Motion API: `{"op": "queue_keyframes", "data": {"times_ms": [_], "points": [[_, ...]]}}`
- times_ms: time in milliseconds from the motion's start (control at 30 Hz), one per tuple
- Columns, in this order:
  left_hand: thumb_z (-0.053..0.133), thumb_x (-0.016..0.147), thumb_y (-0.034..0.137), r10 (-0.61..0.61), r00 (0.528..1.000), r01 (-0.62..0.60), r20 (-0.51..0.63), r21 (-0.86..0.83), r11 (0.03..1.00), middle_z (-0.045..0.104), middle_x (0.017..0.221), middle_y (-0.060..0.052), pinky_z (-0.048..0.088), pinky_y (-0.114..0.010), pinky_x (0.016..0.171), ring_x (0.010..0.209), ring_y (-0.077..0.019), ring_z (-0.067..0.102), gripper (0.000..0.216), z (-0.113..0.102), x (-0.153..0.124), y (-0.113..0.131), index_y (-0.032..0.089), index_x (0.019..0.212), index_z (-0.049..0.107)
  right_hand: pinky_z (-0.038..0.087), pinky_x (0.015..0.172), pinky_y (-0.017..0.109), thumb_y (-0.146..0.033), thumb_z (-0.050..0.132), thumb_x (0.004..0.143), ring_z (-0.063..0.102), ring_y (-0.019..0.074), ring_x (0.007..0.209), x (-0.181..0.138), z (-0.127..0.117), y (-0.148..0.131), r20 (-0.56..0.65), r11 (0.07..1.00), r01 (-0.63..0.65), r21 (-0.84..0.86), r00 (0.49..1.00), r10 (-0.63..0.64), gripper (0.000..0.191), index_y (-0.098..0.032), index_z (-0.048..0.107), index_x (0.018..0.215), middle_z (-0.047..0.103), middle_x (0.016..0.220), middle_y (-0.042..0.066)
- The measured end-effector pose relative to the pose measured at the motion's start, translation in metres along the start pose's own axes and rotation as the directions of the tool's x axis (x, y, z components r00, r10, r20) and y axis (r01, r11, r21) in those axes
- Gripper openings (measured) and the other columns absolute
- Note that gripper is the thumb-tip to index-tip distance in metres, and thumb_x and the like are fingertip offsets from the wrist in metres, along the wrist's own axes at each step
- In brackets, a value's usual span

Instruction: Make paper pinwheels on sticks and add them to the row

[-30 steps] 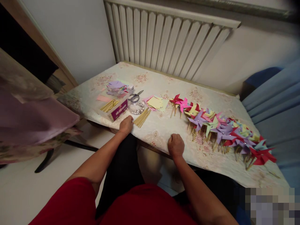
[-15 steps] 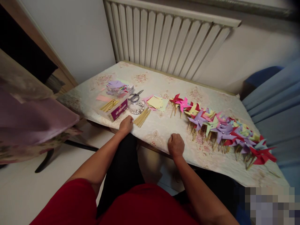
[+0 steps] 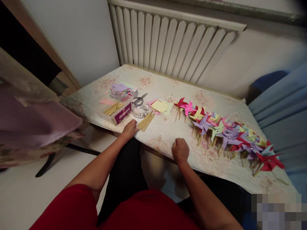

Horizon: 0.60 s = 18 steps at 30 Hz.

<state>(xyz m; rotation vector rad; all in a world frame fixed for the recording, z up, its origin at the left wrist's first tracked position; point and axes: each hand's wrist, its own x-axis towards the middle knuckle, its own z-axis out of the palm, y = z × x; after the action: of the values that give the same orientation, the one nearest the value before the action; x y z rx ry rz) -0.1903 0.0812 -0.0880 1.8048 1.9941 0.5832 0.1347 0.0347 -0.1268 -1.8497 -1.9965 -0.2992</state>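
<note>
My left hand (image 3: 130,129) rests at the front edge of the table, loosely closed, its fingertips right beside the lower ends of a small fan of thin wooden sticks (image 3: 145,122). Nothing shows in it. My right hand (image 3: 180,150) lies as a fist on the table edge, fingers curled under and no object visible in it. Behind the loose sticks are a round clear case of pins (image 3: 140,111), scissors (image 3: 139,100) and a pile of coloured paper squares (image 3: 159,106). To the left stands a clear box (image 3: 123,114) with a purple label, holding more wooden sticks (image 3: 112,109).
Many paper pinwheels (image 3: 230,135) on sticks lie along the right side of the flowered tablecloth (image 3: 153,140). Purple cut paper (image 3: 119,87) is heaped at the back left. A radiator (image 3: 168,44) stands behind the table, a blue curtain (image 3: 275,111) at the right.
My left hand has shifted slightly right, its fingertips closer to the loose sticks. My right hand stays where it was. The view has tilted a little.
</note>
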Motion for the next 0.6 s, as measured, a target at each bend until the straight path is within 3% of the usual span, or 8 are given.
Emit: {"op": "queue_keyframes", "data": {"times_ms": [600], "points": [[0.062,0.079,0.027,0.025,1.0,-0.025,0.002,0.06,0.998,0.063,0.092,-0.004,0.042,-0.029,0.075,0.086,-0.0195,0.059,0.03,0.0028,0.0056,-0.0017,0.019,0.106,0.05,0.027,0.066,0.03,-0.016,0.049,0.087,0.045,0.0179,0.075,0.0002,-0.0006,0.0002,-0.012,1.0,0.006,-0.021,1.0,-0.006,0.009,-0.018,0.055,0.081,0.054,0.079,0.004]]}}
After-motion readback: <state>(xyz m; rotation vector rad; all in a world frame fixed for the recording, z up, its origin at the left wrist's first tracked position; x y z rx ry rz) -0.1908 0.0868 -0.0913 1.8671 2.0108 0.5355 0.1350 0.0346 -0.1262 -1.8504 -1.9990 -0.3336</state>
